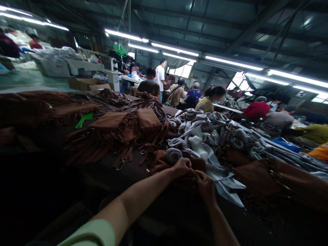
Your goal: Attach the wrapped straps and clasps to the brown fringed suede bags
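A brown fringed bag (161, 162) lies at the near edge of the table, right in front of me. On top of it rests a coiled strap in greyish wrap (173, 155). My left hand (182, 166) is closed in a pinch at the bag's right part, its fingertips on the brown material. Close beside it, my right hand (205, 183) also pinches the bag's edge, and the two sets of fingertips nearly meet. The exact bit between the fingers is too small and dark to make out. White wrapping sheets (227, 186) hang just right of my right hand.
More brown fringed bags (109, 121) and loose straps with a metal clasp (121, 164) lie to the left, near a green comb-like tool (84, 119). Wrapped straps (220, 133) pile up at the right, by another brown bag (256, 176). Several people sit beyond.
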`<action>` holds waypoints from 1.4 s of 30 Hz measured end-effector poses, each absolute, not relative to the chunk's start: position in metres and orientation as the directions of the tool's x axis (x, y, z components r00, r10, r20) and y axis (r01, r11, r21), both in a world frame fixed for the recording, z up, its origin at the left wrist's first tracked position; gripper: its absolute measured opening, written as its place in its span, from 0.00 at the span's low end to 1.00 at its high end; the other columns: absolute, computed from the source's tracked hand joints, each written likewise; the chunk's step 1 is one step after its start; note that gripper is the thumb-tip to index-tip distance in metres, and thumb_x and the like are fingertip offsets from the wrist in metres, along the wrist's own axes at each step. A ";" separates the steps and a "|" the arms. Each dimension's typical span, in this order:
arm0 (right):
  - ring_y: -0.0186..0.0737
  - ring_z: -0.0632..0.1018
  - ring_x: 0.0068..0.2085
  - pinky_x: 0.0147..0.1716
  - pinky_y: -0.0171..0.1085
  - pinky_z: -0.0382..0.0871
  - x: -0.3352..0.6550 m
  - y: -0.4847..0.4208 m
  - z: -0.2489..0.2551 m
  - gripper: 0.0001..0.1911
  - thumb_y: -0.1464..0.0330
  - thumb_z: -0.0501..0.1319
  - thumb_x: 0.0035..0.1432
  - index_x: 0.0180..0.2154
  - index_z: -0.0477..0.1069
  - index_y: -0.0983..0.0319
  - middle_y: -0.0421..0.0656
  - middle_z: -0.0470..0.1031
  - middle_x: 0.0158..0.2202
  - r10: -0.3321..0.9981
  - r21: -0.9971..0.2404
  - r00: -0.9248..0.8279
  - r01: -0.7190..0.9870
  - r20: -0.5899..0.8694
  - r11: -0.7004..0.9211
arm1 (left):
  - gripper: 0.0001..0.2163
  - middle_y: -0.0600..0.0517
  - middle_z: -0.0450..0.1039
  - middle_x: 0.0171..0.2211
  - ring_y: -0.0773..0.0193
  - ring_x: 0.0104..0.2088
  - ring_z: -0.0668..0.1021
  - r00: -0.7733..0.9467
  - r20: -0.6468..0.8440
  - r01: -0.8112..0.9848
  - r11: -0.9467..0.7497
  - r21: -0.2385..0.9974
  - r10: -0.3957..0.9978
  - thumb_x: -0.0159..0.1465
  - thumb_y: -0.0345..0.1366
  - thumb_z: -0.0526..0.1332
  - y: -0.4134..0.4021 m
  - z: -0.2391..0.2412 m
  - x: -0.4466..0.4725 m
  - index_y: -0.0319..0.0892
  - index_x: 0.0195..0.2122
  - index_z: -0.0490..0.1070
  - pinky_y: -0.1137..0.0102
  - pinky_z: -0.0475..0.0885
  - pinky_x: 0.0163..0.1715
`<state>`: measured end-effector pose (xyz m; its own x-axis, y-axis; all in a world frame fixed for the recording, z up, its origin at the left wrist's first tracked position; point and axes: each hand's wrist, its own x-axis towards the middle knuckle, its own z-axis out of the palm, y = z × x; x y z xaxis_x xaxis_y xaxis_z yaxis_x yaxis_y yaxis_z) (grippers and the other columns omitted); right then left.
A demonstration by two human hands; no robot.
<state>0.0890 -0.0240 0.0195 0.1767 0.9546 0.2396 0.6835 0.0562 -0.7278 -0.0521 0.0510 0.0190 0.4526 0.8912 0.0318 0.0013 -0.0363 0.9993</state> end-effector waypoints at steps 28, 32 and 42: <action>0.49 0.72 0.51 0.36 0.40 0.73 0.065 -0.055 0.060 0.27 0.63 0.57 0.59 0.60 0.58 0.53 0.49 0.58 0.61 0.800 -0.134 -0.163 0.948 0.578 0.290 | 0.12 0.52 0.71 0.23 0.64 0.26 0.73 0.368 0.220 0.485 -0.388 0.784 0.904 0.50 0.38 0.63 0.062 0.114 -0.120 0.34 0.31 0.77 0.73 0.65 0.26; 0.49 0.69 0.54 0.44 0.44 0.71 0.075 -0.054 0.067 0.19 0.67 0.50 0.62 0.55 0.64 0.56 0.50 0.62 0.57 0.752 -0.103 -0.212 0.932 0.624 0.348 | 0.21 0.49 0.73 0.31 0.64 0.28 0.74 0.554 0.113 0.214 -0.272 0.938 0.825 0.57 0.48 0.59 0.042 0.116 -0.121 0.33 0.41 0.74 0.72 0.68 0.28; 0.46 0.69 0.55 0.50 0.45 0.70 0.093 -0.099 0.049 0.21 0.70 0.52 0.62 0.57 0.58 0.57 0.50 0.65 0.55 0.571 -0.169 -0.372 0.712 0.732 0.681 | 0.09 0.46 0.74 0.39 0.57 0.41 0.75 0.569 0.295 0.646 -0.639 0.417 0.767 0.59 0.33 0.59 0.014 0.076 -0.130 0.41 0.40 0.75 0.67 0.67 0.45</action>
<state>0.0933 -0.0993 0.0491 -0.3724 0.5711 0.7315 0.7121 0.6813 -0.1694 -0.1297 0.0137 0.0759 0.5694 0.7674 0.2946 0.6462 -0.6394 0.4166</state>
